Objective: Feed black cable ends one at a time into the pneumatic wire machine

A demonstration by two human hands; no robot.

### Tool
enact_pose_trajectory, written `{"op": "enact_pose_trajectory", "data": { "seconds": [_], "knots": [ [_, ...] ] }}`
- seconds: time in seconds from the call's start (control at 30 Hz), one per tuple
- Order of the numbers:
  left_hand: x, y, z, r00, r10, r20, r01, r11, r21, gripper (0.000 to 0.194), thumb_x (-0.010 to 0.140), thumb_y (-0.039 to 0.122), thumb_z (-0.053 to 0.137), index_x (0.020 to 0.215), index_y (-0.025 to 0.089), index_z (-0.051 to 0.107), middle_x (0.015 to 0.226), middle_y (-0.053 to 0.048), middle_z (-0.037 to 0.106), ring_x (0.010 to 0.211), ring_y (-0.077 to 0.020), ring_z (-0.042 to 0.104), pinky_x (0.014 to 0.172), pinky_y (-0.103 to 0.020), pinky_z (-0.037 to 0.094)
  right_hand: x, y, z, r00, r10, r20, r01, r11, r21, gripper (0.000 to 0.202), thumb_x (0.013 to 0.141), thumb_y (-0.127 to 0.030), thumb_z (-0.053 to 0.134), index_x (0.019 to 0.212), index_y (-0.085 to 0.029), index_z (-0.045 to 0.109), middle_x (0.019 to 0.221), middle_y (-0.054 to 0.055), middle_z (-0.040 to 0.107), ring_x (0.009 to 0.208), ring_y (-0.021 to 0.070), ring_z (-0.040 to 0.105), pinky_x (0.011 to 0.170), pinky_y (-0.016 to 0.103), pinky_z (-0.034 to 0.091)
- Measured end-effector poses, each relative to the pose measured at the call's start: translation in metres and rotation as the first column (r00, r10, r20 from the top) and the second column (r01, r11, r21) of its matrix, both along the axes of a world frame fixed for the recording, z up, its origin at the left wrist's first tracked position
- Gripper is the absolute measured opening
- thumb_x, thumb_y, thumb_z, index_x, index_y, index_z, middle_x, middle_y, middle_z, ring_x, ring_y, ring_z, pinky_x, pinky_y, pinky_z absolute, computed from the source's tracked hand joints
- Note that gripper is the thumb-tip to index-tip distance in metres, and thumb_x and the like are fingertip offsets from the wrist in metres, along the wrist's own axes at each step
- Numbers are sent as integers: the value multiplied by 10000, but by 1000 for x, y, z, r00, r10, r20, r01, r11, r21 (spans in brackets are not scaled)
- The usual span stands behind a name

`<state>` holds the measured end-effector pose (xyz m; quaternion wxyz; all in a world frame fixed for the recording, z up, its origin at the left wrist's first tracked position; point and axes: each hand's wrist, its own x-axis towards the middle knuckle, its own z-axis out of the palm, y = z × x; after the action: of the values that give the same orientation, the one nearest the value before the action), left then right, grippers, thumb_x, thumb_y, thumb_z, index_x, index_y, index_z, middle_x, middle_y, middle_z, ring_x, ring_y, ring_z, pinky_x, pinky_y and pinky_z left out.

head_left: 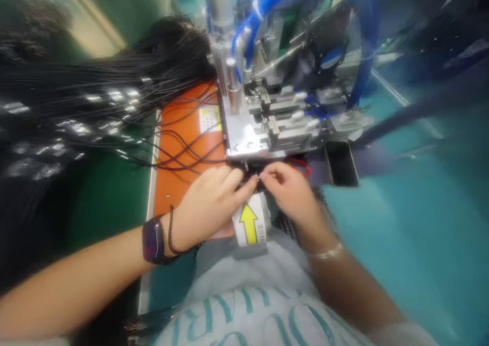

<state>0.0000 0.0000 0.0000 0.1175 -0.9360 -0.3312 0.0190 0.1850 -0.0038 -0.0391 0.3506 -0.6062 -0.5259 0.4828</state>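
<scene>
Both hands meet at the front edge of a metal machine (250, 139). My left hand (216, 201), with a dark watch and a beaded bracelet at the wrist, has its fingers bent and pressed together around something too small to make out. My right hand (288, 188) pinches with thumb and forefinger at a tiny shiny part (257, 177) between the two hands. Just below the fingertips sits a white box (252, 221) with a yellow arrow pointing toward the machine. Thin black cables (183, 155) run to the left hand's side over an orange board.
A large bundle of black cables (114, 81) with shiny ends hangs at the left. The orange board (171, 183) carries a warning label (209, 119). Blue hoses (367, 45) arch above the machine. A dark rectangular tray-like object (342, 163) is at its right.
</scene>
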Motion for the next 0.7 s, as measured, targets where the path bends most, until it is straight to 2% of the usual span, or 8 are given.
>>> {"op": "enact_pose_trajectory", "data": {
  "seconds": [0.17, 0.33, 0.43, 0.57, 0.7],
  "knots": [
    [6, -4, 3, 999, 5, -39, -5, 1000, 15, 393, 856, 165, 434, 1244, 191, 488, 830, -49, 472, 763, -210, 455, 602, -339, 340, -6, 4, -7, 1000, -19, -16, 20, 1000, 5, 80, 771, -247, 528, 715, -189, 530, 649, -38, 493, 591, 109, 432, 541, 228, 340],
    [5, 0, -1, 1000, 22, 10, -21, 1000, -9, 367, 879, 138, 402, 1221, 232, 497, 858, -45, 488, 792, -204, 466, 646, -332, 365, -8, 4, -20, 967, -72, -245, 48, 993, -103, 102, 756, -276, 554, 712, -184, 542, 635, -41, 500, 577, 104, 440, 528, 223, 343],
    [1, 3, -6, 996, 1, 91, -1, 1000, 2, 304, 901, 160, 391, 1162, 220, 535, 842, -39, 494, 773, -194, 464, 659, -325, 375, -5, 2, -25, 938, -104, -330, 66, 990, -127, 122, 764, -307, 590, 801, -192, 604, 678, -32, 557, 582, 107, 470, 522, 221, 350],
    [-2, 4, -10, 990, -12, 143, 9, 1000, 20, 216, 905, 184, 401, 1025, 179, 581, 813, -39, 504, 755, -196, 467, 646, -326, 380, -1, 2, -25, 947, -48, -319, 35, 998, -45, 186, 794, -303, 589, 950, -232, 659, 745, -22, 617, 611, 118, 506, 539, 229, 371],
    [-1, 4, -8, 987, -5, 158, 3, 1000, 17, 194, 897, 162, 392, 941, 164, 581, 799, -44, 513, 737, -198, 476, 628, -325, 381, -1, 4, -17, 982, -55, -182, 71, 994, 86, 110, 782, -303, 627, 812, -208, 675, 804, -6, 659, 713, 132, 566, 634, 238, 421]
  ]
}}
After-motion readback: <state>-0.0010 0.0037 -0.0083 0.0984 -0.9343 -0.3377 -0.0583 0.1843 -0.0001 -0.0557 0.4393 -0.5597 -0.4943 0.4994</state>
